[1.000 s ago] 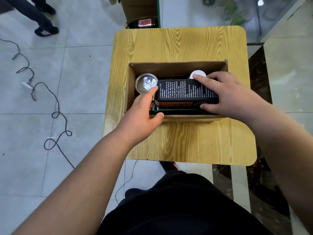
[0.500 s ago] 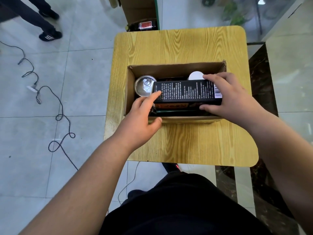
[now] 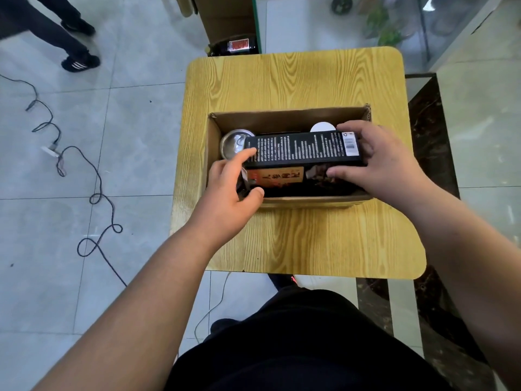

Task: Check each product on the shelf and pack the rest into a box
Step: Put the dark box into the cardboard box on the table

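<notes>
An open cardboard box [image 3: 284, 119] stands on a yellow wooden table [image 3: 296, 83]. Inside it lies a long black product carton [image 3: 301, 149] with white print and a barcode. My right hand [image 3: 377, 162] grips the carton's right end, fingers over its top and thumb below. My left hand [image 3: 234, 190] reaches into the box's left side, its index finger on the carton's left end and its thumb on the box's near wall. A silver can [image 3: 232, 143] stands at the back left. A white round lid [image 3: 322, 127] shows behind the carton, and an orange-labelled package [image 3: 275, 176] lies beneath it.
A black cable [image 3: 95, 193] with a plug trails over the grey floor tiles on the left. Another person's legs and shoes [image 3: 80, 62] are at the top left. A brown box and a dark bottle [image 3: 236, 46] stand behind the table. A glass case edges the right.
The black carton has shifted right and settled lower in the box, with its barcode end now uncovered. My left index finger stays on its left end.
</notes>
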`<state>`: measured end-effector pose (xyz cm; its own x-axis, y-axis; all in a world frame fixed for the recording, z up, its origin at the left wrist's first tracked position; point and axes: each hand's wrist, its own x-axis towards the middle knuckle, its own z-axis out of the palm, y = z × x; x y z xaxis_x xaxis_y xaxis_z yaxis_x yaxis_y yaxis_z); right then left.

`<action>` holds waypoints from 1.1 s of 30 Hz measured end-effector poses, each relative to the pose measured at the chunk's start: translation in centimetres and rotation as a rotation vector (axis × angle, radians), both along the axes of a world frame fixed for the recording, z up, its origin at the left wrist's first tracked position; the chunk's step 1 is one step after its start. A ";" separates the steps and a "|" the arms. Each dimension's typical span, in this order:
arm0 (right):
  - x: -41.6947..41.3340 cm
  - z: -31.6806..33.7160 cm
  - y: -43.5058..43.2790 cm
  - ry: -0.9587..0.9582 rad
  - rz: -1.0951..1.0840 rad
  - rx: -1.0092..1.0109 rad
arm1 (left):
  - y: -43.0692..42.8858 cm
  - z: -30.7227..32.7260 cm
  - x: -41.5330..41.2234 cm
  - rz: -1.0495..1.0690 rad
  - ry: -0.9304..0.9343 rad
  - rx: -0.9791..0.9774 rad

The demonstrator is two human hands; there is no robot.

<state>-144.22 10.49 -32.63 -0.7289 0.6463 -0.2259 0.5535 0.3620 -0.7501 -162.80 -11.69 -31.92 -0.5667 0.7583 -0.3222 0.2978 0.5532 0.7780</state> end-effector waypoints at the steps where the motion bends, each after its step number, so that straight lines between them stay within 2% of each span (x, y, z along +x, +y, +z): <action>1: -0.4 0.0 -0.1 0.055 -0.053 -0.086 | 0.1 0.1 -0.3 0.039 -0.021 0.037; 3: -1.8 -0.1 -0.3 0.108 -0.179 -0.151 | 0.6 0.3 -1.3 0.092 -0.026 0.085; 5: -3.5 -0.3 -0.3 0.069 -0.276 -0.037 | 1.2 0.6 -2.2 0.129 -0.051 0.105; 8: -5.8 -0.3 -0.1 0.035 -0.310 0.084 | 1.9 1.0 -3.3 0.174 -0.068 0.096; 11: -6.6 -0.1 0.0 -0.021 -0.260 0.070 | 2.1 0.5 -3.9 0.159 -0.085 0.040; 15: -5.7 0.0 -0.2 -0.097 -0.076 -0.053 | 2.1 -0.3 -3.9 0.127 -0.117 -0.012; 18: -5.1 -0.2 0.1 -0.163 0.017 -0.012 | 2.6 -0.2 -3.8 0.106 -0.123 0.022; 20: -4.9 -0.3 0.3 -0.136 -0.001 0.024 | 3.0 0.2 -4.1 0.098 -0.116 0.086; 23: -5.3 -0.5 -0.1 -0.083 -0.014 0.080 | 3.0 0.4 -5.6 0.107 -0.021 0.080; 27: -6.6 -1.6 -1.5 -0.037 0.080 0.149 | 2.5 0.8 -6.7 0.041 0.251 -0.157; 29: -7.0 -2.1 -2.0 -0.030 0.086 0.174 | 2.3 0.7 -6.6 0.006 0.348 -0.203; 33: -6.7 -3.0 -2.0 -0.101 0.108 0.308 | 2.2 0.1 -6.2 -0.087 0.396 -0.311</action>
<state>-150.90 8.53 -35.59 -0.7805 0.6159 -0.1072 0.5660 0.6233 -0.5397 -169.04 -9.52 -31.79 -0.6300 0.7105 -0.3135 0.5920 0.7007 0.3982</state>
